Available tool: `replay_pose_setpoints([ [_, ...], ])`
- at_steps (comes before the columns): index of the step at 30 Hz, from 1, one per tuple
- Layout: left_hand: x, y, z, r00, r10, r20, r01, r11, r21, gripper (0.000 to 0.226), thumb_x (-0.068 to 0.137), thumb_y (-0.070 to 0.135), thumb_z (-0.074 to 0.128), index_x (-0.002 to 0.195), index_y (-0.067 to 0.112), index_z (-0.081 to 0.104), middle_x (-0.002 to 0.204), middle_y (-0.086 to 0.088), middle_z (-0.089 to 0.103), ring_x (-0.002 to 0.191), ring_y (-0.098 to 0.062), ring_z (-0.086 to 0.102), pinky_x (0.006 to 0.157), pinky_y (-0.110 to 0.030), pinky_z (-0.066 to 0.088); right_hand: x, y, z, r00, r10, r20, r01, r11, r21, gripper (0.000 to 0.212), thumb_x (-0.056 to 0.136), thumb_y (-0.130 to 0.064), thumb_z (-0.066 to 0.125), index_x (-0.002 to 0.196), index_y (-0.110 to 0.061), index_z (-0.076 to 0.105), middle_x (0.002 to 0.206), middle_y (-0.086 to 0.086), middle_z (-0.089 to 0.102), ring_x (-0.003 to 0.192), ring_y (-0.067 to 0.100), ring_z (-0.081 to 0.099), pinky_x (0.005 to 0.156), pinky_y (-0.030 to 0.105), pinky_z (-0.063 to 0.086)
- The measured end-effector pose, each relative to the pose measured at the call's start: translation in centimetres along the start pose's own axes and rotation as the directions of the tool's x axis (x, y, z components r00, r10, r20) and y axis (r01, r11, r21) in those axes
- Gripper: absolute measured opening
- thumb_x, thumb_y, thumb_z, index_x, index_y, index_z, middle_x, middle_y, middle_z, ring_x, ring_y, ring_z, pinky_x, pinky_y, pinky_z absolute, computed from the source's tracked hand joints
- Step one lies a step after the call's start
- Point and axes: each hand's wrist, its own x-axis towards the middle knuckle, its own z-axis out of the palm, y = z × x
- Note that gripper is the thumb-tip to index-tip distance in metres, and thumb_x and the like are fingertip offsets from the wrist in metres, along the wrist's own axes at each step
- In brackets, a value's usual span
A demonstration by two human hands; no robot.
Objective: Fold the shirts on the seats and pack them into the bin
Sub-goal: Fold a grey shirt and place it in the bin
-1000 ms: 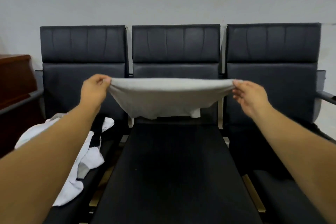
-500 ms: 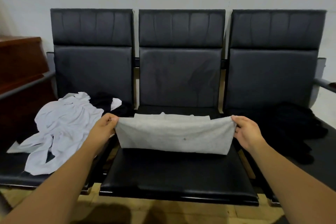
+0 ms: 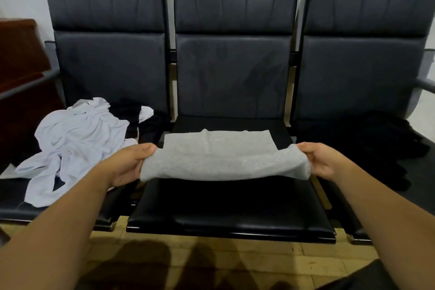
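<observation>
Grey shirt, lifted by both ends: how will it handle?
Probably floppy: the grey shirt drapes limply between the left hand and right hand gripping its ends. Likely light; finger grips alone hold it up. Its far layer lies loose on the middle seat, so the fold may slide.

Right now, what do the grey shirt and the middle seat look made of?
The grey shirt looks like soft knit, probably cotton jersey: matte, heathered, sagging limply. The middle seat looks like black leather or vinyl, unclear which: smooth, faint sheen along its front edge.

shirt (image 3: 219, 155): plain grey | crumpled shirt (image 3: 77, 139): white | 3 seats (image 3: 230, 207): black (glossy) | floor (image 3: 259, 259): yellow-brown
</observation>
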Motion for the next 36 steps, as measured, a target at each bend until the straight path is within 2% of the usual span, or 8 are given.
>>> replay_pose_setpoints([
  [4,-0.4,-0.4,-1.0,0.994,-0.032,0.108,0.026,0.998,0.064,0.038,0.063,0.046,0.091,0.08,0.015,0.076,0.085,-0.008,0.071,0.076,-0.017,0.071,0.066,-0.03,0.062,-0.1,0.3,-1.2,0.998,0.057,0.03,-0.053,0.991,-0.123,0.017,0.1,-0.007,0.051,0.102,-0.001,0.067,0.096,0.015,0.075,0.077,0.022,0.076,0.063,0.032,0.063],
  [9,0.6,-0.8,-0.8,0.991,0.108,-0.074,-0.09,0.972,0.217,0.022,0.105,0.026,0.047,0.096,0.011,0.06,0.094,-0.009,0.069,0.083,-0.018,0.069,0.077,-0.032,0.06,1.1,-0.2,-1.0,0.997,-0.075,0.014,0.076,0.978,-0.196,0.014,0.1,-0.011,0.056,0.104,-0.005,0.068,0.098,0.011,0.071,0.084,0.02,0.071,0.065,0.029,0.063],
  [13,2.1,-0.7,-0.9,0.967,0.206,-0.149,-0.16,0.949,0.273,0.023,0.106,0.023,0.048,0.088,0.015,0.059,0.094,-0.013,0.061,0.085,-0.024,0.061,0.08,-0.036,0.055,2.8,-1.7,-0.1,0.977,-0.211,0.007,0.21,0.964,-0.164,0.023,0.102,-0.013,0.054,0.114,-0.001,0.069,0.105,0.013,0.076,0.098,0.023,0.073,0.073,0.029,0.063],
  [18,5.4,-0.2,-1.4,0.916,0.239,-0.322,-0.18,0.962,0.204,0.024,0.106,0.022,0.049,0.084,0.016,0.058,0.087,-0.007,0.062,0.081,-0.022,0.061,0.075,-0.036,0.052,6.7,-3.5,1.4,0.96,-0.279,-0.002,0.277,0.953,-0.123,0.016,0.102,-0.012,0.054,0.107,-0.003,0.067,0.102,0.013,0.074,0.092,0.022,0.073,0.07,0.03,0.062],
  [22,9.3,-0.4,-2.8,0.885,0.208,-0.417,-0.13,0.969,0.208,0.025,0.103,0.03,0.055,0.081,0.021,0.063,0.084,-0.004,0.066,0.085,-0.025,0.063,0.084,-0.044,0.054,11.3,-4.7,3.4,0.947,-0.307,-0.098,0.298,0.949,-0.102,0.008,0.099,-0.01,0.059,0.101,-0.008,0.066,0.101,0.01,0.072,0.093,0.02,0.071,0.07,0.031,0.061],
  [28,15.6,-3.0,-3.5,0.772,0.25,-0.584,-0.011,0.924,0.381,0.024,0.1,0.035,0.056,0.083,0.018,0.06,0.08,-0.003,0.059,0.084,-0.025,0.056,0.074,-0.033,0.047,19.9,-2.9,5.0,0.938,-0.263,-0.226,0.218,0.954,-0.205,0.007,0.095,-0.011,0.068,0.101,-0.01,0.067,0.11,0.008,0.071,0.102,0.023,0.069,0.09,0.04,0.057],
  [32,18.1,-4.9,-3.1,0.731,0.352,-0.584,0.068,0.815,0.576,0.024,0.104,0.028,0.048,0.097,0.007,0.057,0.081,-0.004,0.055,0.076,-0.017,0.051,0.068,-0.031,0.039,23.7,1.1,5.1,0.819,-0.435,-0.374,0.227,0.845,-0.485,0.016,0.094,-0.018,0.07,0.081,-0.015,0.062,0.081,0.002,0.064,0.089,0.023,0.063,0.09,0.038,0.054],
  [36,19.4,-5.7,-3.4,0.714,0.429,-0.553,0.129,0.696,0.707,0.023,0.104,0.025,0.049,0.096,0.006,0.058,0.092,-0.008,0.059,0.089,-0.022,0.052,0.08,-0.032,0.037,23.6,2.9,5.4,0.683,-0.669,-0.292,0.294,0.618,-0.729,0.012,0.098,-0.021,0.061,0.093,-0.011,0.06,0.088,0.007,0.066,0.085,0.021,0.063,0.084,0.034,0.05],
])
